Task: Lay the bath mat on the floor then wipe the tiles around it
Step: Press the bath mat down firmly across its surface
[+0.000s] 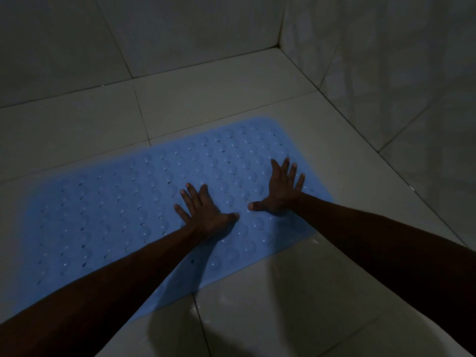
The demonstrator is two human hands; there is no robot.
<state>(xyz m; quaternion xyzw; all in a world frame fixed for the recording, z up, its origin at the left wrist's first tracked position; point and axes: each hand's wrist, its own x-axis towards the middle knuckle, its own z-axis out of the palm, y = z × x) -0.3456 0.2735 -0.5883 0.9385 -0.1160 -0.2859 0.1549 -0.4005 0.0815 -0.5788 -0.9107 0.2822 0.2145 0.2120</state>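
Note:
A light blue rubber bath mat (123,207) with rows of round bumps and small holes lies flat on the pale floor tiles (296,305). It runs slantwise from lower left to upper right. My left hand (203,210) presses flat on the mat near its middle, fingers spread. My right hand (282,189) presses flat on the mat's right part, fingers spread and thumb pointing left. Neither hand holds anything. No cloth is in view.
Tiled walls meet in a corner (279,45) at the upper right. One wall runs along the back, the other down the right side close to the mat's end. Bare floor tiles surround the mat. The room is dim, with shadows on the near tiles.

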